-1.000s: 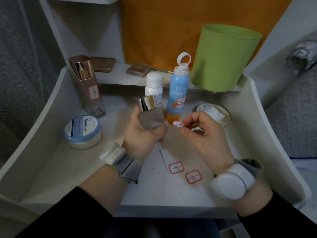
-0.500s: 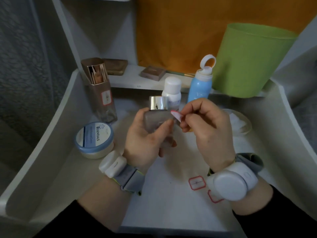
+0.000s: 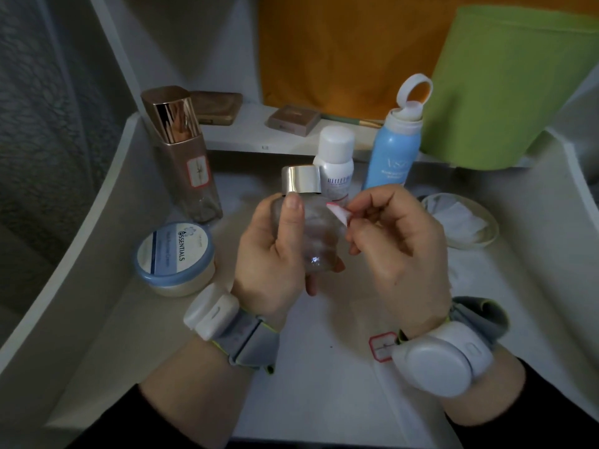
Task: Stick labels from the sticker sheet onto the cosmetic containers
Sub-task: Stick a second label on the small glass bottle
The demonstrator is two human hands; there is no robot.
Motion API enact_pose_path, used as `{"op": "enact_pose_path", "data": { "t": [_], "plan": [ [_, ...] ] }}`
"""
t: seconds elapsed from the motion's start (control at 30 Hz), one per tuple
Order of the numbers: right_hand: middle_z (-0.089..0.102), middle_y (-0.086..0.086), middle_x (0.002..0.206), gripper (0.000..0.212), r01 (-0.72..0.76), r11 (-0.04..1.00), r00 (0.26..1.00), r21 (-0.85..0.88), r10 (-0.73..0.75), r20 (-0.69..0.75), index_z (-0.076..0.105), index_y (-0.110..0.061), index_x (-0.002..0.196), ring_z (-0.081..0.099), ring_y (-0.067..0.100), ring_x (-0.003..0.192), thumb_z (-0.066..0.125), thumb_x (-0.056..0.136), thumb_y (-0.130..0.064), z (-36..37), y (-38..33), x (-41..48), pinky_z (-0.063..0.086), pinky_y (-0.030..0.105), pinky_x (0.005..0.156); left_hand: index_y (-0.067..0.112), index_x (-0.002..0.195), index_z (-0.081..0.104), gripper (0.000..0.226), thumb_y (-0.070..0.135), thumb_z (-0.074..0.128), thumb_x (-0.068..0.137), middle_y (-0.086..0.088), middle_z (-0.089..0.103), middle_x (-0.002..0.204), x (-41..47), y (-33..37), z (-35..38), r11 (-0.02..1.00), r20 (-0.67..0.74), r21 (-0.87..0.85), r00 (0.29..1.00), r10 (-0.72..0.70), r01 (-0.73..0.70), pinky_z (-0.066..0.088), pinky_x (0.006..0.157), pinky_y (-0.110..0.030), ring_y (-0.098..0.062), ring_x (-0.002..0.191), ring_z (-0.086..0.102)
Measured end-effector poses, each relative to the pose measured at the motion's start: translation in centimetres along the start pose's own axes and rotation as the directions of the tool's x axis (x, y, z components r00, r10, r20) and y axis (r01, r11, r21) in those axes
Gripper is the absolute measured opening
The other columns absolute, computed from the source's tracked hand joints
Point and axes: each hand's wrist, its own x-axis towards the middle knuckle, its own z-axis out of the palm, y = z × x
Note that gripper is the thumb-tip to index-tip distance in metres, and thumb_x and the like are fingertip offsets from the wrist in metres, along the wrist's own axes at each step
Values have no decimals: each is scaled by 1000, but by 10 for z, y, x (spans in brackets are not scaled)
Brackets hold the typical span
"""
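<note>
Left hand: my left hand [image 3: 272,254] holds the small clear bottle [image 3: 319,241] up above the desk [image 3: 324,400]. My fingers wrap its body from behind, and my thumb lies up the front with its tip just under the silver cap [image 3: 301,179].
Right hand: my right hand [image 3: 398,247] pinches a red-edged label [image 3: 338,212] between thumb and forefinger, with the other fingers curled in.
Label: it is bent, with its free corner at the bottle's upper right shoulder. I cannot tell whether it touches the glass.
Sticker sheet: it lies flat on the desk close to me, under my right wrist. One red-framed sticker [image 3: 382,346] shows, partly hidden by the white wrist device [image 3: 444,361].
Tall bottle: the tall bottle [image 3: 191,176] with a rose-gold cap stands at the back left, tilted in this view. A red-framed tag [image 3: 197,172] is stuck on its front.
Cream jar: the cream jar [image 3: 175,254] with a blue lid sits on the desk left of my left hand, near the tall bottle.
White bottle: the white bottle [image 3: 335,157] stands upright just behind the silver cap.
Blue spray bottle: the blue spray bottle [image 3: 393,150] stands to the right of the white bottle, its ringed cap flipped up.
Dish: the shallow dish [image 3: 483,241] holding white pads sits right of my right hand.
Green bin: the green bin [image 3: 512,85] is at the back right.
Shelf: two brown compacts [image 3: 215,106] lie on the ledge behind the bottles.
</note>
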Motion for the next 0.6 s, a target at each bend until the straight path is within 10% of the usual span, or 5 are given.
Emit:
{"op": "enact_pose_path", "data": {
  "t": [0.2, 0.37, 0.6],
  "plan": [
    [57, -8, 106, 38, 103, 994, 994, -30, -102, 44, 51, -25, 116, 58, 20, 88, 67, 83, -15, 3, 1, -1, 48, 25, 73, 11, 103, 65, 51, 51, 33, 99, -10, 73, 75, -1, -4, 1, 1000, -34, 14, 999, 28, -27, 51, 46, -39, -31, 61, 69],
    [60, -4, 113, 42, 145, 989, 986, -34, -142, 93, 42, -19, 127, 62, 11, 89, 60, 90, -20, 13, -2, 1, 47, 16, 72, 15, 110, 69, 66, 68, 36, 87, -14, 74, 96, -2, -6, 0, 999, -21, -38, 1000, -15, 15, 47, 81, -70, -40, 92, 69],
    [66, 8, 102, 68, 77, 994, 986, 79, -88, 144, 33, -33, 130, 70, 17, 81, 74, 77, -18, 15, -8, -2, 58, 27, 60, 23, 95, 73, 63, 69, 32, 82, -15, 74, 95, 0, -3, -1, 986, -8, -110, 992, -127, 125, 44, 88, -71, -40, 97, 67]
  ]
}}
